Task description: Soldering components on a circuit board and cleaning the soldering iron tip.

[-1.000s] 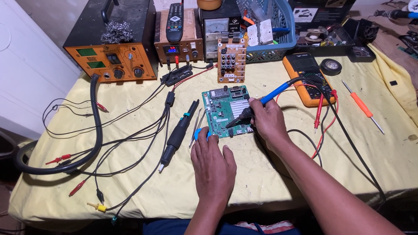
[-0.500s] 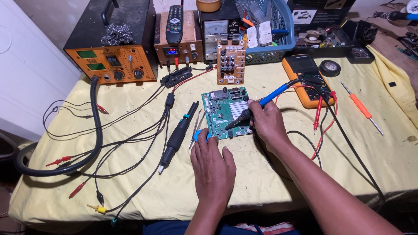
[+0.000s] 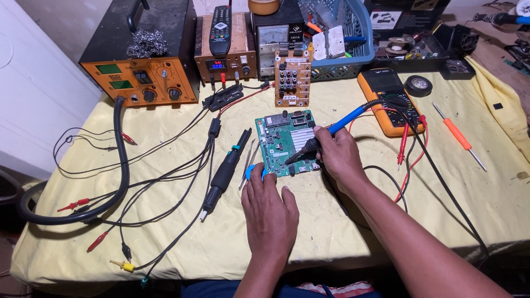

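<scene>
We are gripping the soldering iron (image 3: 331, 129) in our right hand (image 3: 337, 154), tip over the green circuit board (image 3: 287, 140); left hand (image 3: 269, 207) lying flat, empty, below it. Blue basket (image 3: 353, 33) beyond holding papers.

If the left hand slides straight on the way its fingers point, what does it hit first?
The left hand points up the table. Its fingertips already sit at the near edge of the green circuit board, by the blue-handled tweezers; it would likely meet the board first.

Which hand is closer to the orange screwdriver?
Right. The right hand, holding the soldering iron over the green board, is nearer the screwdriver at far right. The left hand lies farther left, by the board's near edge.
</scene>
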